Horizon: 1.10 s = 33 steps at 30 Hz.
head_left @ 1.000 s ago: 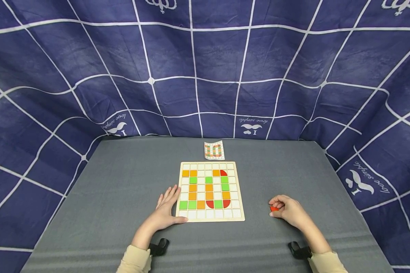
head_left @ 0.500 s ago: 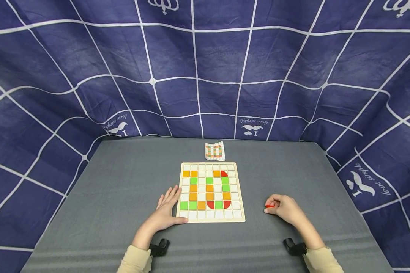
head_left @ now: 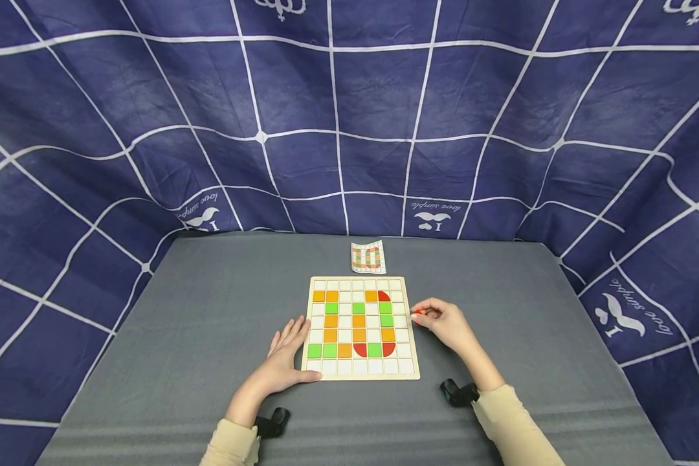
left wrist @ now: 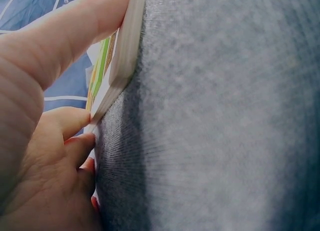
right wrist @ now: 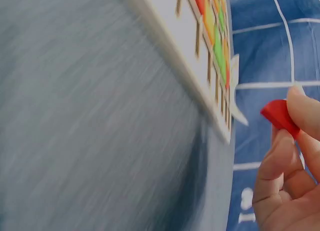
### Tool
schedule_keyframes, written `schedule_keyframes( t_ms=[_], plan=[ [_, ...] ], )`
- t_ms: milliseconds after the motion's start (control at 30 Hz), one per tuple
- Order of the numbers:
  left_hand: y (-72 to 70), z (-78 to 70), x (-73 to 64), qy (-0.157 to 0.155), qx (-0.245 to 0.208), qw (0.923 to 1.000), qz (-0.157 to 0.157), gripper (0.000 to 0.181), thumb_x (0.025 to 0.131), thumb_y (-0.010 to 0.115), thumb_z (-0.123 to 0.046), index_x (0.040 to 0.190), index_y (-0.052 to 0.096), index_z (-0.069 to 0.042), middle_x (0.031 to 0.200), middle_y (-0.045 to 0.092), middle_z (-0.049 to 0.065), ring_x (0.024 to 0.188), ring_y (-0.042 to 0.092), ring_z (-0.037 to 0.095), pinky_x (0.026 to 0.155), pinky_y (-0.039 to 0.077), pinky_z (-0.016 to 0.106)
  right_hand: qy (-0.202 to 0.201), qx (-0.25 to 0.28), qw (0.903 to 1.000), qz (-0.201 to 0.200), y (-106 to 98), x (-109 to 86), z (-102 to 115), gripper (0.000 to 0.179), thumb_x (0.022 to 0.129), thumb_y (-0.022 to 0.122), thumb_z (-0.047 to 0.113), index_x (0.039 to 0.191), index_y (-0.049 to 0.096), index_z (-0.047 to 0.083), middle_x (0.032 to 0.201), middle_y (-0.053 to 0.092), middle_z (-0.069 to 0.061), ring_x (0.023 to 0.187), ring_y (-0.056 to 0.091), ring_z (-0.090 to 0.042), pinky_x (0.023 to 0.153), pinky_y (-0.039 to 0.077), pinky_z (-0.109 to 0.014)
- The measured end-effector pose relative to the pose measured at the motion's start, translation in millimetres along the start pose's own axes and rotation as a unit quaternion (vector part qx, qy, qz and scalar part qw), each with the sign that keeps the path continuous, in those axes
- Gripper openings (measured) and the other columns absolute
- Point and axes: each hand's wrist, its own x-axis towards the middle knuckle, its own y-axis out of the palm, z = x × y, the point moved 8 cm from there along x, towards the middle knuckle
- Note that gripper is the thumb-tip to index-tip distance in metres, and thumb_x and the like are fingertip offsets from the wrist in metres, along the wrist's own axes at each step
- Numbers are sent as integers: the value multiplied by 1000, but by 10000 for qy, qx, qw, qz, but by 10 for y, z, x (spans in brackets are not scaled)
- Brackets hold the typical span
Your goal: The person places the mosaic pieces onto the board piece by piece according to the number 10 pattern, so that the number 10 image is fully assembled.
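A square wooden grid board [head_left: 361, 378] lies flat on the grey table, with orange and green square tiles and red quarter-round tiles in some of its white cells. My left hand [head_left: 282, 364] rests along its left edge, fingers spread and straight, the thumb at the near left corner. Just off the board's right edge, my right hand [head_left: 450, 325] pinches a red quarter-round tile [right wrist: 280, 116] between thumb and fingertips. The right wrist view shows that tile held up, partly covered by the thumb.
Behind the board a small paper card [head_left: 369, 257] printed with a similar coloured grid pattern lies on the table [head_left: 239, 285]. A blue curtain [head_left: 373, 162] with white lines hangs round the back and sides. Each wrist wears a black camera mount.
My right hand has moved left and away from me with the red tile, from the open table on the right to the board's right edge. The left hand has stayed in place.
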Motion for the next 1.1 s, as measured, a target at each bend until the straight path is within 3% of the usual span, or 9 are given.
schedule_keyframes(
  t_ms=[200, 367, 633, 833, 1100],
  plan=[
    [-7, 2, 4, -7, -2, 10000, -19, 112, 69, 90, -30, 155, 25, 0, 164, 16, 19, 153, 7, 39, 121, 0, 59, -25, 597, 9979, 256, 254, 221, 226, 15, 89, 73, 10, 100, 71, 0, 84, 75, -13, 71, 68, -27, 60, 57, -33],
    [-10, -3, 8, 9, -19, 10000, 9, 112, 69, 90, -30, 155, 25, 0, 164, 15, 19, 153, 6, 39, 121, 0, 58, 158, 775, 9967, 175, 433, 391, 336, 12, 89, 72, 10, 97, 70, 2, 88, 74, -14, 75, 73, -23, 66, 61, -33],
    [-8, -24, -9, 46, 16, 10000, 22, 111, 69, 90, -30, 155, 25, 1, 164, 16, 20, 152, 7, 40, 121, 1, 59, -223, -75, 9997, 13, 633, 577, 474, 6, 85, 76, 14, 89, 73, 11, 80, 73, -3, 70, 64, -11, 66, 52, -25],
    [-3, -27, -11, 27, 18, 10000, 39, 111, 70, 90, -29, 154, 25, 1, 164, 16, 19, 153, 7, 40, 121, 1, 58, -270, -169, 9994, 104, 769, 644, 527, 4, 85, 75, 10, 89, 73, 10, 81, 74, -4, 71, 64, -12, 66, 52, -25],
    [-7, -30, -14, -20, -3, 10000, 9, 111, 69, 90, -29, 155, 26, 0, 164, 16, 19, 153, 7, 39, 121, 1, 59, -482, -855, 9950, 160, 859, 670, 632, 5, 87, 73, 11, 89, 72, 7, 81, 74, -5, 68, 61, -13, 66, 49, -26]
  ],
)
